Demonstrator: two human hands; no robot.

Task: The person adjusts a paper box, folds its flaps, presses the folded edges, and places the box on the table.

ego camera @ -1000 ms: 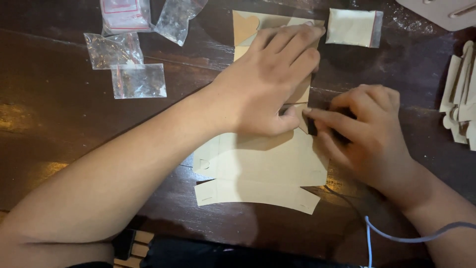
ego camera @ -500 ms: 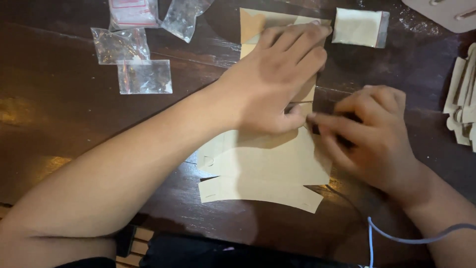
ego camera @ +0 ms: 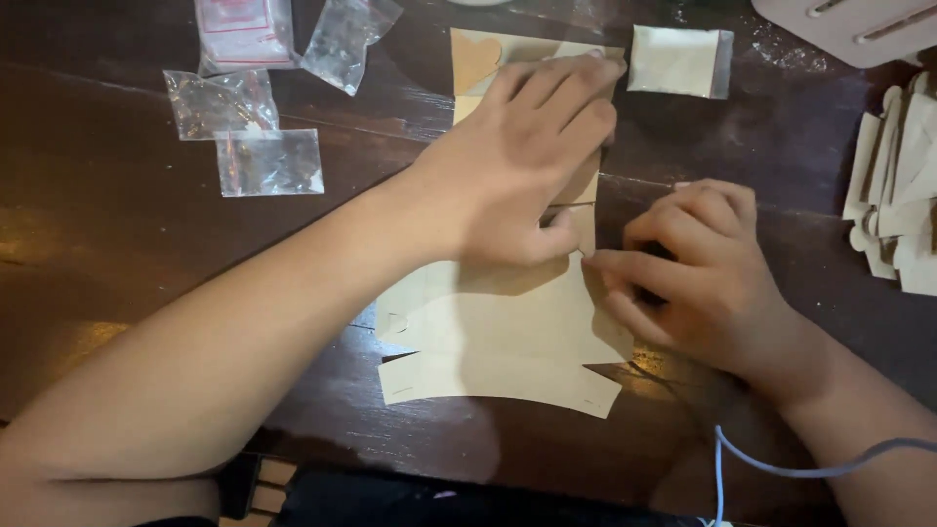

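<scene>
A thin pale wooden cut-out sheet [ego camera: 508, 342] with a heart-shaped hole lies on the dark wooden table [ego camera: 117, 273]. My left hand [ego camera: 527, 166] lies flat on its upper part, fingers spread, pressing it down. My right hand [ego camera: 698, 278] sits at the sheet's right edge, fingers curled and pinched together on something small and dark; I cannot tell what it is. The thumb of my left hand nearly touches the right fingertips.
Several small clear plastic bags [ego camera: 268, 161] lie at the upper left. A white packet [ego camera: 680, 60] sits at the top. A pile of pale wooden pieces [ego camera: 898, 195] is at the right edge, a wooden panel [ego camera: 849, 24] at the top right. A thin blue cable [ego camera: 781, 464] runs by my right wrist.
My right hand has shifted slightly left along the sheet's edge, closer to my left thumb. My left hand stays pressed on the sheet.
</scene>
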